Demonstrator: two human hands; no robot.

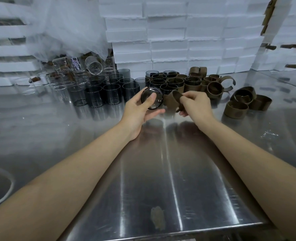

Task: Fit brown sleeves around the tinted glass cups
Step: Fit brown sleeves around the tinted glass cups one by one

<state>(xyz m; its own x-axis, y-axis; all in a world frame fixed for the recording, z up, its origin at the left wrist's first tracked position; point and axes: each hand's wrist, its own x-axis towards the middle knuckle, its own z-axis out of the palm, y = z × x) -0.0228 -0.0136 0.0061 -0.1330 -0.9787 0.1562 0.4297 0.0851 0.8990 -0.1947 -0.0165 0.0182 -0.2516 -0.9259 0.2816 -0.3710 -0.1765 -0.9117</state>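
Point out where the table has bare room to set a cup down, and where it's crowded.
Bare: the steel table from the left hand and right hand down to the near edge, plus the strip left of them, before the tinted cups. Crowded: the back, from clear glasses through sleeved cups to loose sleeves.

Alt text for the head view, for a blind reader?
The left hand holds a tinted glass cup on its side while the right hand pinches a brown sleeve beside it, above a steel table. Behind: bare tinted cups left, sleeved cups centre, loose sleeves right.
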